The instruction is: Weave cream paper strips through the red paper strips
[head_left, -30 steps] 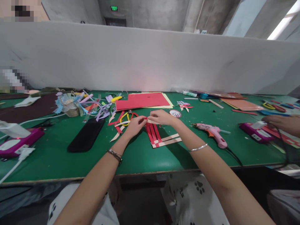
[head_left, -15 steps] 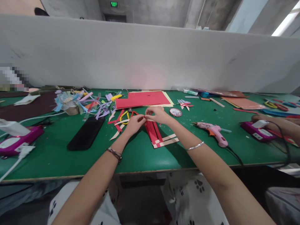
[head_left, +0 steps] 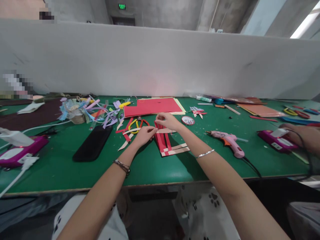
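Red and cream paper strips lie woven together on the green table in front of me. Two red strips (head_left: 161,141) run away from me, crossed at the near end by cream strips (head_left: 178,150). A further cream strip (head_left: 167,131) lies across the red ones farther up. My left hand (head_left: 145,135) pinches at the left end of this cream strip, its fingertips close together. My right hand (head_left: 168,121) is closed at the far ends of the red strips, thumb and finger pressed together; its fingers partly hide the ends.
Pliers (head_left: 133,126) and loose strips lie left of the weave, with a black phone (head_left: 93,143) nearer. Red card sheets (head_left: 155,106) are behind. A pink glue gun (head_left: 227,138) and a power strip (head_left: 276,140) lie right, by another person's hand (head_left: 296,133).
My hands have drawn slightly apart, the left lower and leftward. A cream strip now shows lying across the red strips. The other person's hand at right has shifted.
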Tool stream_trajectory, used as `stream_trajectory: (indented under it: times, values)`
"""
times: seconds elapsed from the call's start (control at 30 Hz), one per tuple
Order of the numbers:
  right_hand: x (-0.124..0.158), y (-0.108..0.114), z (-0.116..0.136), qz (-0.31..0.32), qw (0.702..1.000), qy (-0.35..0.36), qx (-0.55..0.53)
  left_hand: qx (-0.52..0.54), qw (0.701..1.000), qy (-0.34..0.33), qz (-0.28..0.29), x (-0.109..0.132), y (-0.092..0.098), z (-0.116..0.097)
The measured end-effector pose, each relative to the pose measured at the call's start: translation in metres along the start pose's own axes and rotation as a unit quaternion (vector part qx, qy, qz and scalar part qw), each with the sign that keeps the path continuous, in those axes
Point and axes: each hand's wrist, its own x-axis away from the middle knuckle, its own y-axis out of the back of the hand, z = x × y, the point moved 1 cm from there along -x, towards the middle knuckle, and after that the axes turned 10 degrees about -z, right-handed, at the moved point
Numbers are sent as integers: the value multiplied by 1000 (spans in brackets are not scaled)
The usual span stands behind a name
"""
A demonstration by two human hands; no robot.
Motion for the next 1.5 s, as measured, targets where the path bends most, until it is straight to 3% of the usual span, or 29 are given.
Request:
stream_trajectory:
  times: [0.3,0.6,0.8,1.0,1.2,1.3,1.4,1.5]
  values:
    - [-2,1,-7,-20,999,-33,28,-57,997,-17,54,3,1,-7]
    - [-3,3,-12,-24,998,-41,40,-87,981,-38,171,7,2,-12]
    - [1,1,-6,-14,999,-34,33,-65,989,-25,130,7,0,-12]
    - [5,10,-3,5,999,-25,42,-44,990,-1,132,7,-2,-13]
    - [46,44,-6,104,990,44,80,-58,993,17,98,7,-1,-16]
    - [66,51,-10,147,976,38,153,-38,996,31,79,6,-3,-11]
    - [75,49,-14,140,973,8,185,-22,998,37,46,4,-4,-2]
    - [75,44,-15,115,975,1,187,-85,996,-2,2,3,-4,3]
